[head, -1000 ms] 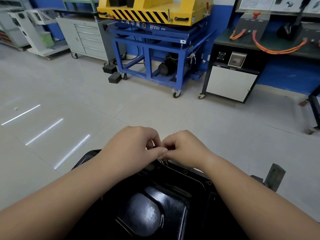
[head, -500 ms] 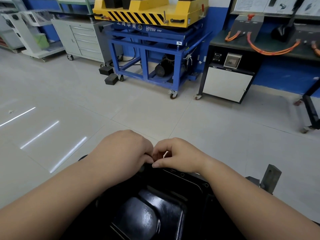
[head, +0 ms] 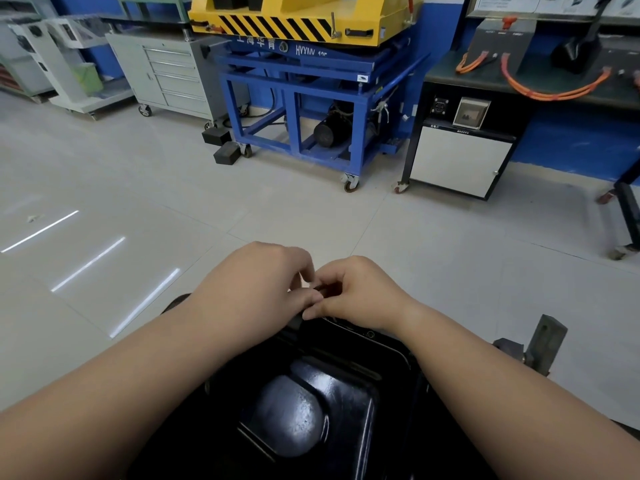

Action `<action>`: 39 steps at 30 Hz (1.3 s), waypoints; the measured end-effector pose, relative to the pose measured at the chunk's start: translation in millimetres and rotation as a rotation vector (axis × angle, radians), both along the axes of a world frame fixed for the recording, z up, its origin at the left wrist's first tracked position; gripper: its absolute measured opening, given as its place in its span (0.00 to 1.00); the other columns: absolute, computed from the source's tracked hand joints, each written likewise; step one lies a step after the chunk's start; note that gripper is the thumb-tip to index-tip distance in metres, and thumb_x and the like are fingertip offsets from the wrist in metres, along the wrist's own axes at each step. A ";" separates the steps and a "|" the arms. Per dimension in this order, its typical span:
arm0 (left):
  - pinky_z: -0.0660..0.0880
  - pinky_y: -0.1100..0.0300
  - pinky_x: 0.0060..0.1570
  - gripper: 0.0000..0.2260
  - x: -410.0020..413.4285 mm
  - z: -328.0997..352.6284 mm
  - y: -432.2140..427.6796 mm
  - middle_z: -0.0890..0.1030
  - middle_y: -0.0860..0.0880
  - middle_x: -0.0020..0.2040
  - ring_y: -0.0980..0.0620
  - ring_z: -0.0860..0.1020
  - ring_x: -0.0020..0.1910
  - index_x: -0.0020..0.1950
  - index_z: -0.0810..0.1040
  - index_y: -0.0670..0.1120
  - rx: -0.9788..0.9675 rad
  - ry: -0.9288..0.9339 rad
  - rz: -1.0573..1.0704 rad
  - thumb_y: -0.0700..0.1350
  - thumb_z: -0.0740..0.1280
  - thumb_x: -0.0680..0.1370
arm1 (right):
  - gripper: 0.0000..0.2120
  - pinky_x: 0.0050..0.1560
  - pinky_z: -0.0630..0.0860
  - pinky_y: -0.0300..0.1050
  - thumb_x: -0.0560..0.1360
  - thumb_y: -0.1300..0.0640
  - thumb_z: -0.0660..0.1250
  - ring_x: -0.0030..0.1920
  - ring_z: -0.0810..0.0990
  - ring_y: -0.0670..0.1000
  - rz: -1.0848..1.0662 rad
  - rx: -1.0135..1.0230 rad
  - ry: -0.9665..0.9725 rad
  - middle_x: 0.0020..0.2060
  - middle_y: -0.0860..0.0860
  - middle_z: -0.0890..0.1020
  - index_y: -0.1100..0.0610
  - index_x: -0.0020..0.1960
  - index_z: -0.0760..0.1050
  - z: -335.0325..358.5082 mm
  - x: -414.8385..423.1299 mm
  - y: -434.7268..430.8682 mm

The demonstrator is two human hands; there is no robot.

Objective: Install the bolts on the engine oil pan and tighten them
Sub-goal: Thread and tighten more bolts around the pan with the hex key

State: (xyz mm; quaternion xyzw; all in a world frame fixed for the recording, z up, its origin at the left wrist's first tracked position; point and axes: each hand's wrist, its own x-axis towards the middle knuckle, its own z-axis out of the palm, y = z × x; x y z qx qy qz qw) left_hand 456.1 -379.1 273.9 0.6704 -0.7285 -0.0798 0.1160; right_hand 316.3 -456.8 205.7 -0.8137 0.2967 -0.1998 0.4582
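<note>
Head view: glossy black metal oil pan (head: 304, 414) sits low centre, long axis pointing away from the viewer. Over its far rim, left hand (head: 256, 292) and right hand (head: 362, 296) meet, fingertips curled together; whatever they pinch is hidden.

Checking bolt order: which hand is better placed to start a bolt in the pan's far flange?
Probably right: the right hand hangs over the far pan flange, beside a visible bolt hole.

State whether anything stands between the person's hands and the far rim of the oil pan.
Nothing visible does. The left hand and right hand meet, fingers curled, right at the far rim of the pan. Any bolt there is hidden by the fingers.
</note>
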 end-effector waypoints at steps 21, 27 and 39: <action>0.74 0.62 0.44 0.17 1.8 4.1 7.6 0.81 0.58 0.43 0.61 0.77 0.42 0.55 0.77 0.58 0.109 0.130 -0.114 0.57 0.62 0.68 | 0.12 0.42 0.73 0.31 0.65 0.66 0.76 0.33 0.76 0.37 -0.037 0.055 -0.050 0.30 0.40 0.80 0.49 0.36 0.80 1.2 -7.9 0.8; 0.73 0.56 0.46 0.09 -4.1 -1.2 0.2 0.80 0.53 0.48 0.52 0.77 0.48 0.52 0.78 0.54 -0.006 -0.098 0.014 0.55 0.63 0.76 | 0.14 0.37 0.68 0.31 0.65 0.63 0.77 0.29 0.71 0.38 -0.064 0.011 -0.066 0.25 0.39 0.76 0.49 0.32 0.74 -2.1 -1.6 5.6; 0.68 0.59 0.40 0.05 -12.0 4.0 -0.2 0.71 0.54 0.46 0.53 0.70 0.39 0.48 0.81 0.49 0.003 -0.139 -0.250 0.43 0.66 0.75 | 0.22 0.35 0.68 0.30 0.66 0.65 0.75 0.31 0.69 0.39 -0.011 0.039 -0.099 0.24 0.40 0.73 0.42 0.26 0.73 -6.0 -3.5 1.4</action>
